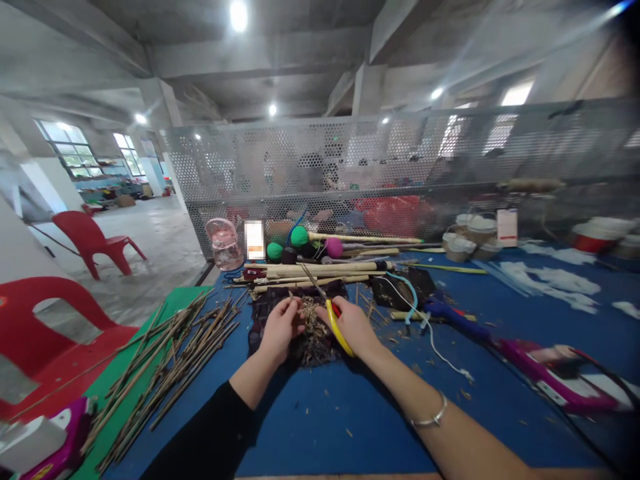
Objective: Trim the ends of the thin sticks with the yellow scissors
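My right hand (354,328) is wrapped round a pair of scissors (337,329) with yellow handles. Their metal blades point up and away to the left, over a heap of small chopped plant bits (314,321). Beneath the heap lies a dark, crumpled cloth (260,328) on the blue table. At the left edge of the heap, my left hand (280,325) is closed in a pinch. Whatever sits between its fingertips is too small to make out.
Dry twigs (193,353) lie in a loose pile at left. Behind the hands are bundled sticks (325,269), yarn balls (300,236) and a pink jug (224,243). A magenta-and-white power strip (565,377) and cords lie right. A perforated metal screen (320,160) borders the back.
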